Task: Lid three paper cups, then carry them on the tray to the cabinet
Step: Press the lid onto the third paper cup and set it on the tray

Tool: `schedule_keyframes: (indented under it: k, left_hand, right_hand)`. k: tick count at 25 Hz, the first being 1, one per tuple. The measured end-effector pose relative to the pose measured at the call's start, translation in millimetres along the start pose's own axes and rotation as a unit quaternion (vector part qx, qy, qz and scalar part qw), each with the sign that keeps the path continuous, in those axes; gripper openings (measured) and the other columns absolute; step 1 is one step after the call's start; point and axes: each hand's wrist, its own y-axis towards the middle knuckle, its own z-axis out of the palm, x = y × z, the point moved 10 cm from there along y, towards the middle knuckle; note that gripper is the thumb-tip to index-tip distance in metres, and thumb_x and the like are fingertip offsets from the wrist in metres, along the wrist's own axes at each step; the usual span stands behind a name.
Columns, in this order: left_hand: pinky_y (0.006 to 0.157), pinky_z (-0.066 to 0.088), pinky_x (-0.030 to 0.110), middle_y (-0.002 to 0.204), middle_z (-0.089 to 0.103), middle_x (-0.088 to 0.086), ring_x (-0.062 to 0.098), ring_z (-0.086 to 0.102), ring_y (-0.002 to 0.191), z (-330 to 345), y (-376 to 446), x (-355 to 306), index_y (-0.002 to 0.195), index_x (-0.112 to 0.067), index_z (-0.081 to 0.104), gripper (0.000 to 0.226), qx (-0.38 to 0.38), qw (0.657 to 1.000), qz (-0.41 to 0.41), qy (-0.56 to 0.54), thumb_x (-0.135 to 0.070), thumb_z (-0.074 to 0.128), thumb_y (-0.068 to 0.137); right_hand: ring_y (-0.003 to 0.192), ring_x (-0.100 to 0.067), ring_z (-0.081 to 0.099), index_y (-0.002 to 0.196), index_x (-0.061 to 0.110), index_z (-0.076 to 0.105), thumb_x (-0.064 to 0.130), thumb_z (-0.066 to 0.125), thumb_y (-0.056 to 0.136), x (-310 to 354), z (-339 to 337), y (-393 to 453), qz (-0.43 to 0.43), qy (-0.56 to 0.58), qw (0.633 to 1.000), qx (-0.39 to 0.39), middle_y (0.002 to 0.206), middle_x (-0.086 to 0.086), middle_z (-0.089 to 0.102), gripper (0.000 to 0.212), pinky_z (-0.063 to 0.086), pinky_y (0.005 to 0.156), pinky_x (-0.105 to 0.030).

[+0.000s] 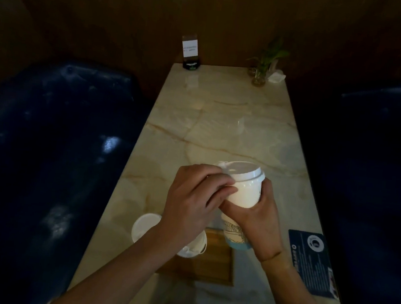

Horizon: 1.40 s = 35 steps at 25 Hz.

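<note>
A white paper cup (245, 193) is held above the marble table (222, 119), tilted slightly away from me. My right hand (259, 215) grips its body from below and the right. A white plastic lid (242, 170) sits on its rim, and the fingertips of my left hand (194, 200) press on the lid's left edge. Below my hands a wooden tray (217, 262) lies on the table. On it stands a printed cup with a blue base (234, 234). A lidded white cup (193, 249) is partly hidden under my left forearm. A loose white lid (143, 226) lies left of the tray.
A dark blue menu card (314, 261) lies near the table's right edge. At the far end stand a sign holder (190, 51), a small plant in a glass (263, 66) and a napkin (276, 77). Dark blue sofas (47, 135) flank the table on both sides.
</note>
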Motion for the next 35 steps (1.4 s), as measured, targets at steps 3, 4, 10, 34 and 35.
schedule_keyframes:
  k: [3, 4, 10, 34, 35]
  left_hand:
    - [0.086, 0.049, 0.027, 0.098, 0.070, 0.000, 0.009, 0.061, 0.097, -7.6, 2.0, -7.6, 0.095, -0.012, 0.076, 0.018, -0.017, 1.000, 0.022, -0.013, -0.029, 0.072, 0.091]
    - [0.085, 0.050, 0.027, 0.098, 0.070, -0.001, 0.008, 0.061, 0.097, -9.8, 3.0, -9.0, 0.095, -0.012, 0.076, 0.017, -0.020, 0.999, 0.028, -0.018, -0.028, 0.073, 0.090]
    - [0.079, 0.052, 0.031, 0.105, 0.062, -0.006, 0.009, 0.059, 0.096, -14.8, 3.4, -7.4, 0.101, -0.017, 0.067, 0.012, -0.018, 0.998, 0.042, -0.052, -0.026, 0.070, 0.093]
    - [0.081, 0.050, 0.030, 0.096, 0.073, 0.005, 0.012, 0.062, 0.093, -11.4, 11.0, -23.2, 0.092, -0.009, 0.077, 0.021, -0.055, 0.996, 0.055, 0.032, -0.027, 0.066, 0.095]
    - [0.082, 0.050, 0.030, 0.097, 0.072, 0.005, 0.012, 0.061, 0.094, -12.2, 9.9, -23.0, 0.094, -0.008, 0.077, 0.020, -0.052, 0.997, 0.058, 0.019, -0.025, 0.066, 0.096]
  right_hand:
    - [0.093, -0.007, 0.070, 0.122, 0.022, 0.050, 0.046, 0.084, 0.047, 4.3, -0.5, -3.9, 0.005, 0.053, 0.998, 0.037, 0.107, 0.001, 0.069, 0.086, 0.060, 0.069, -0.025]
    - [0.094, -0.013, 0.071, 0.123, 0.020, 0.051, 0.042, 0.085, 0.048, 3.5, 0.8, -4.9, 0.014, 0.082, 0.995, 0.054, 0.108, -0.004, 0.070, 0.085, 0.061, 0.073, -0.031]
    - [0.095, -0.034, 0.070, 0.123, 0.006, 0.057, 0.019, 0.083, 0.055, -5.1, 15.7, -11.6, 0.089, 0.224, 0.955, 0.172, 0.106, -0.020, 0.072, 0.074, 0.060, 0.074, -0.040]
    - [0.098, -0.035, 0.071, 0.118, 0.013, 0.059, 0.020, 0.086, 0.056, 4.6, 13.1, -4.4, 0.045, 0.205, 0.973, 0.092, 0.108, -0.017, 0.072, 0.068, 0.059, 0.080, -0.050]
    - [0.095, -0.035, 0.071, 0.115, 0.012, 0.061, 0.014, 0.085, 0.058, 4.0, 13.7, -4.9, 0.052, 0.219, 0.969, 0.104, 0.105, -0.017, 0.073, 0.062, 0.060, 0.078, -0.047]
